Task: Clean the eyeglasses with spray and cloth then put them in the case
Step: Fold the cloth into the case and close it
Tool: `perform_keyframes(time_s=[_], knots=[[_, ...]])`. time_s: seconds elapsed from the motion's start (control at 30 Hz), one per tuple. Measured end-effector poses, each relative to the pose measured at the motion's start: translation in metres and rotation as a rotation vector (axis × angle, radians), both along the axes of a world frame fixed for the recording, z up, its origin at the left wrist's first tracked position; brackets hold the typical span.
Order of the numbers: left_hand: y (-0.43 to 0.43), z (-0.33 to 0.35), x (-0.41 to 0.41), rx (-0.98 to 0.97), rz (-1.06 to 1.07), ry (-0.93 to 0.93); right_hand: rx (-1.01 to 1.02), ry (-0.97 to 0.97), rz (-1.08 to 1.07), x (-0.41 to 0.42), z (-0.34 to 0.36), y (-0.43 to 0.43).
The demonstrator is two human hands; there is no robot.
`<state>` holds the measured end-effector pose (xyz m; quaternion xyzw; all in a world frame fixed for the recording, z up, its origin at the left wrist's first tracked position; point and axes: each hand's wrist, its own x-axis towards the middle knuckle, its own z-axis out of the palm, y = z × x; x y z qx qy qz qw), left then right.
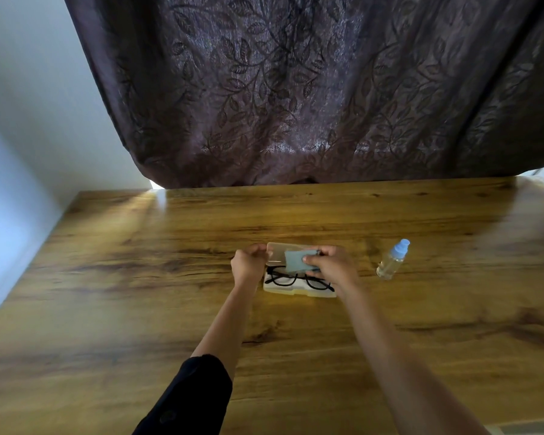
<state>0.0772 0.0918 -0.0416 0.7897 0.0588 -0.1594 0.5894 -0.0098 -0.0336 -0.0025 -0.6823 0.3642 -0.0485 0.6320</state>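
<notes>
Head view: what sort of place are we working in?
Probably a room in a home, beside a window: a wood-grain table, a dark leaf-patterned curtain behind it with daylight leaking under its hem, and a plain white wall.

One each of glasses [291, 278], case [299, 292], cloth [295, 260], bottle [390, 262] (and two hands [249, 265] [333, 265]).

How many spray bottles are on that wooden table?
1. The spray bottle stands on the table, to the right of the case. None looks hidden.
</notes>
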Motion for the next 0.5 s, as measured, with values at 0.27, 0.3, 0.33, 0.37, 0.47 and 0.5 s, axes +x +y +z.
perform_keyframes(time_s=[0.27, 0.3, 0.33, 0.37, 0.47, 0.5], knots=[[0.002, -0.004, 0.000, 0.003, 0.002, -0.048, -0.297, 0.054, 0.041, -0.007, -0.017, 0.011], [0.002, -0.004, 0.000, 0.005, 0.002, -0.048, -0.341, 0.048, 0.041, -0.009, -0.018, 0.010], [0.002, -0.005, 0.000, 0.006, 0.003, -0.048, -0.381, 0.040, 0.043, -0.010, -0.018, 0.010], [0.002, -0.005, 0.000, 0.007, 0.003, -0.047, -0.421, 0.036, 0.051, -0.012, -0.018, 0.009], [0.003, -0.006, 0.000, 0.002, 0.000, -0.043, -0.511, 0.038, 0.077, -0.013, -0.018, 0.008], [0.003, -0.006, 0.000, -0.007, 0.000, -0.035, -0.531, 0.040, 0.083, -0.014, -0.018, 0.007]])
